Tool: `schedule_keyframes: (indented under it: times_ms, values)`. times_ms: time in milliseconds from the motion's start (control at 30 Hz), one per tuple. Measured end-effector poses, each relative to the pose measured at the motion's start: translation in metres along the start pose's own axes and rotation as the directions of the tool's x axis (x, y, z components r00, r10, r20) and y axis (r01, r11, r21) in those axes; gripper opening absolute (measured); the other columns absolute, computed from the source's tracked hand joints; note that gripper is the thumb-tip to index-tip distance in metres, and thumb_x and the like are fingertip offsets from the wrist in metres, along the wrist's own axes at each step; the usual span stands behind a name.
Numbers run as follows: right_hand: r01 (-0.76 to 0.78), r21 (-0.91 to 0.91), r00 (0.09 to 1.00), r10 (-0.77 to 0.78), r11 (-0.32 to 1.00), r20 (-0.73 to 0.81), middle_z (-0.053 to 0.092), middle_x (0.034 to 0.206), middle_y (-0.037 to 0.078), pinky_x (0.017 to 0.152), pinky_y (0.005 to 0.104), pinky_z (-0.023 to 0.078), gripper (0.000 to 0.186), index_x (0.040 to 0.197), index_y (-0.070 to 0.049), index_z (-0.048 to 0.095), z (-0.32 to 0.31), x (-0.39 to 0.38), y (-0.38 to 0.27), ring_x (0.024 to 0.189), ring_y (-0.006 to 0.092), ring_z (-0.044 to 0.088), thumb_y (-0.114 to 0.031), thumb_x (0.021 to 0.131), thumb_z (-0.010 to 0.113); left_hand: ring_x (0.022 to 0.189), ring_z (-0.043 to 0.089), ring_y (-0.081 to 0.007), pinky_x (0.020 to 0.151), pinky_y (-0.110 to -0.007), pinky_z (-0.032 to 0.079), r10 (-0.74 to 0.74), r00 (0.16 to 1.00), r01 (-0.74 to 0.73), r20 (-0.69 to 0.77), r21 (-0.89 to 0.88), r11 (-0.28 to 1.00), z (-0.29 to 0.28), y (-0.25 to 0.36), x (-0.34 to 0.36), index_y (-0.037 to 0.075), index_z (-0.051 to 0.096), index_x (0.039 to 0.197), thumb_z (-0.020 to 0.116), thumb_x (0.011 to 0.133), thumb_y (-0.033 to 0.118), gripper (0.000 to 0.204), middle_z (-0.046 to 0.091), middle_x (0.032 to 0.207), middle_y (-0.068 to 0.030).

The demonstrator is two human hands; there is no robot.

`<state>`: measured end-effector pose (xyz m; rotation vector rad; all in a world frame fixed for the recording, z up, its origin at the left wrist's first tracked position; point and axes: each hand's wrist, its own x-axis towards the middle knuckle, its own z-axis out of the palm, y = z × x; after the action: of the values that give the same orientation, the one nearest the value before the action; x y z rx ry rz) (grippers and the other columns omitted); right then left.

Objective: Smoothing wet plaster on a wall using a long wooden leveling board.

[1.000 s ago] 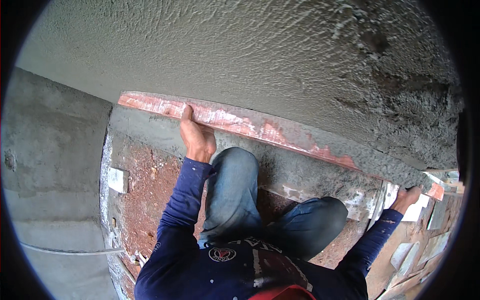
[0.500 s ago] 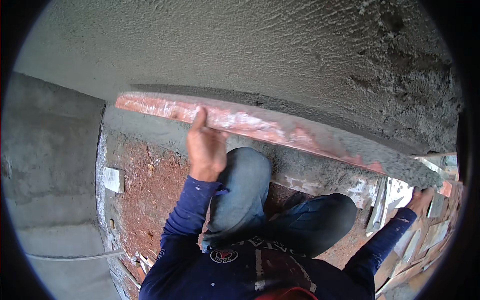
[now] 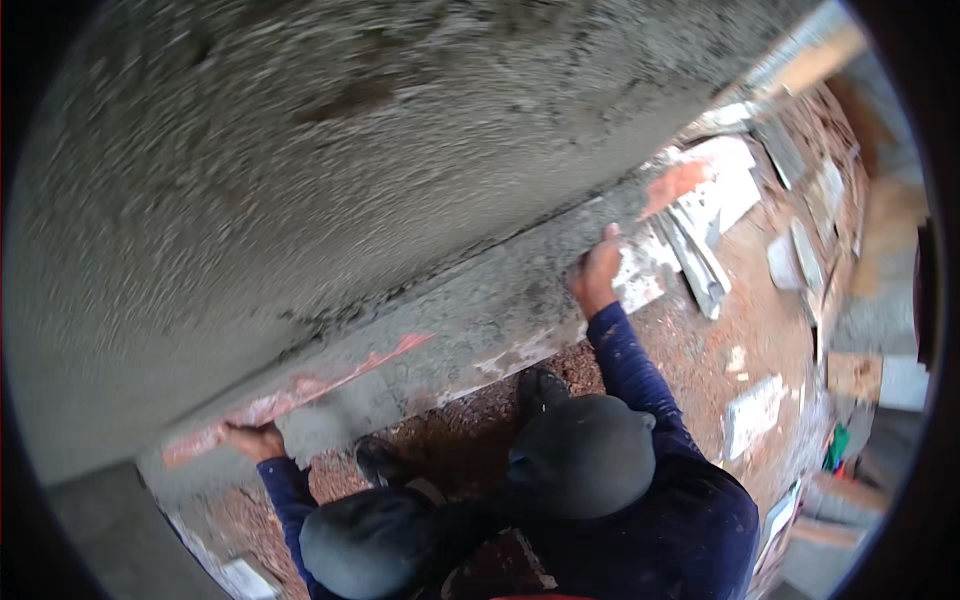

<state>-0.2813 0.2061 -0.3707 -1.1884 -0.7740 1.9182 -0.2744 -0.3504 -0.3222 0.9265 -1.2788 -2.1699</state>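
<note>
A long reddish straightedge board (image 3: pixel 305 388), smeared with grey mortar, lies lengthwise along the foot of a freshly plastered wall (image 3: pixel 330 200). Near its left end my left hand (image 3: pixel 256 440) grips the lower edge. Toward the other end my right hand (image 3: pixel 598 274) holds the board with the thumb up; part of the fingers is hidden behind it. Mortar covers much of the board's middle and right, so its outline there is hard to tell from the grey strip below. The wall's plaster is rough and streaked, with a darker patch higher up.
My knees and dark shoes (image 3: pixel 545 388) are close below the board, on reddish dirt ground. To the right lie narrow grey strips (image 3: pixel 695 262), a white flat piece (image 3: pixel 752 415) and several loose slabs. A grey wall (image 3: pixel 95 525) stands at the lower left.
My view has turned, so the board slants up to the right. My left hand is now nearer the board's left end; my right hand has moved inward from its right end. Both still hold it.
</note>
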Motion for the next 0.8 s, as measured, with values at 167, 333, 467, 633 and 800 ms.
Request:
schedule_keyframes:
  times_ms: [167, 333, 467, 633, 800]
  values:
    - [-0.022, -0.055, 0.998, 0.019, 0.998, -0.062, 0.040, 0.059, -0.002, 0.045, 0.0265, 0.031, 0.028, 0.090, -0.009, 0.050, 0.003, -0.017, 0.002, 0.048, 0.0083, 0.034, -0.037, 0.087, 0.046, 0.118, 0.034, -0.0278, 0.099, -0.044, 0.027, -0.048, 0.993, 0.049, -0.105, 0.001, 0.999, 0.008, -0.008, 0.014, 0.004, 0.028, 0.129, 0.034, 0.085, 0.038, 0.056, 0.033, 0.130, -0.0121]
    - [0.066, -0.066, 0.997, -0.069, 0.996, -0.040, 0.045, 0.066, 0.001, 0.053, 0.0290, 0.036, 0.031, 0.090, -0.005, 0.050, 0.008, -0.006, 0.013, 0.057, 0.0122, 0.041, -0.035, 0.087, 0.045, 0.120, 0.031, -0.0274, 0.101, -0.040, 0.025, -0.004, 1.000, 0.003, -0.024, -0.052, 0.999, 0.017, -0.011, 0.027, -0.001, 0.029, 0.127, 0.032, 0.087, 0.034, 0.053, 0.033, 0.130, -0.0140]
    - [0.042, -0.164, 0.997, -0.052, 0.985, -0.053, 0.049, 0.082, 0.006, 0.066, 0.0317, 0.037, 0.038, 0.101, 0.000, 0.047, 0.019, -0.009, 0.020, 0.073, 0.0150, 0.043, -0.036, 0.088, 0.042, 0.120, 0.031, -0.0278, 0.101, -0.039, 0.025, 0.001, 0.998, -0.006, -0.070, -0.066, 0.998, 0.035, -0.005, 0.023, -0.003, 0.029, 0.127, 0.031, 0.087, 0.034, 0.054, 0.033, 0.131, -0.0145]
    - [0.078, -0.110, 0.991, -0.089, 0.991, -0.101, 0.050, 0.088, 0.008, 0.070, 0.0335, 0.038, 0.042, 0.104, 0.001, 0.046, 0.018, 0.015, 0.030, 0.078, 0.0169, 0.043, -0.037, 0.088, 0.042, 0.121, 0.030, -0.0265, 0.101, -0.037, 0.023, 0.029, 0.983, -0.036, -0.181, -0.040, 0.999, 0.031, -0.016, 0.044, -0.004, 0.030, 0.125, 0.031, 0.086, 0.034, 0.055, 0.033, 0.130, -0.0138]
    - [0.030, -0.280, 0.989, -0.070, 0.959, -0.133, 0.051, 0.090, 0.010, 0.071, 0.0345, 0.038, 0.044, 0.106, 0.002, 0.046, 0.034, 0.007, 0.022, 0.079, 0.0188, 0.045, -0.038, 0.088, 0.041, 0.119, 0.031, -0.0270, 0.100, -0.038, 0.024, 0.036, 0.990, -0.039, -0.137, -0.020, 0.999, 0.013, -0.016, 0.064, -0.005, 0.032, 0.123, 0.031, 0.085, 0.034, 0.055, 0.033, 0.130, -0.0130]
